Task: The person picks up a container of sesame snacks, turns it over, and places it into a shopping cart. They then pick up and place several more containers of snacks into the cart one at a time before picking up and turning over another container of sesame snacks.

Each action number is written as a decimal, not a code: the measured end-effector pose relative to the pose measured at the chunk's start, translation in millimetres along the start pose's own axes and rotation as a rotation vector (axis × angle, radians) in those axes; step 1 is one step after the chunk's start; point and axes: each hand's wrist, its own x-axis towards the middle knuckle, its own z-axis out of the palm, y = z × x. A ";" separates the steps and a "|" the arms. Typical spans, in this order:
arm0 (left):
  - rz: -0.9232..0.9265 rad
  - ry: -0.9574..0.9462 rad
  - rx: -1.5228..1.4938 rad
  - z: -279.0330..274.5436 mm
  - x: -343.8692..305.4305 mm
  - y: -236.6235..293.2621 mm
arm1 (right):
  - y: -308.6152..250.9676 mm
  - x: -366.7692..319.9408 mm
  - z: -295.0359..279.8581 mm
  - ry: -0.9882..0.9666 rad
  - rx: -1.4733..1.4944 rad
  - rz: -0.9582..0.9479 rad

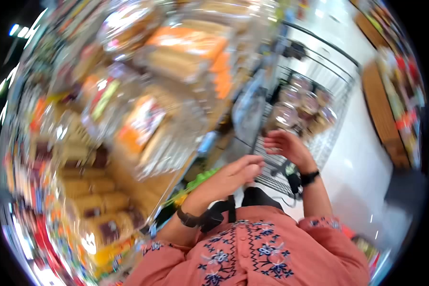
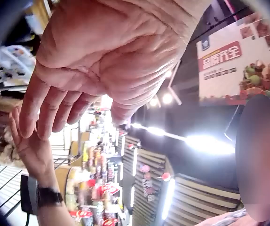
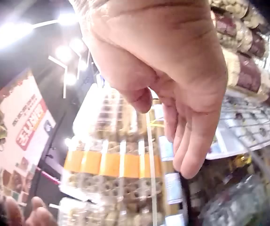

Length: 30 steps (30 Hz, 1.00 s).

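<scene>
Both hands are bare and hold nothing. My left hand (image 1: pixel 240 170) is held out in front of the body with its fingers loosely extended; its palm fills the top of the left wrist view. Close by on the right, my right hand (image 1: pixel 291 147) has relaxed, slightly bent fingers and overlaps the cart basket. A wire shopping cart (image 1: pixel 341 112) stands ahead of the hands. Inside it sit several clear jars (image 1: pixel 291 97) of pale food with dark labels, just beyond the right hand's fingers. The same jars (image 3: pixel 248 75) show at the upper right in the right wrist view.
On the left, a display shelf is stacked with plastic-wrapped packs (image 1: pixel 176 52) bearing orange labels, and tubs (image 1: pixel 102 205) of tan food. Across the shiny floor (image 1: pixel 348 176), a wooden display stand (image 1: pixel 383 107) holds colourful goods. A printed sign (image 2: pixel 241 61) hangs overhead.
</scene>
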 end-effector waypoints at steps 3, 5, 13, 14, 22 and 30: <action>0.268 0.127 -0.021 -3.8 -52.7 27.4 | -31.8 0.4 63.8 -0.156 -0.108 -0.007; 0.466 0.225 -0.061 -43.7 -136.4 44.9 | -36.8 -7.4 165.4 -0.379 -0.225 0.006; 1.005 1.091 -0.147 -119.5 -260.0 41.1 | -20.7 -10.0 348.6 -0.904 -0.507 0.049; 1.010 1.171 -0.208 -135.8 -259.4 27.2 | -9.6 -6.1 362.7 -0.908 -0.503 0.076; 0.812 1.525 -0.451 -241.8 -248.2 -95.4 | 103.9 69.5 441.8 -0.712 -0.426 0.084; 0.624 1.235 -0.137 -174.3 -228.0 -146.2 | 153.3 129.0 532.1 -0.690 -0.499 -0.222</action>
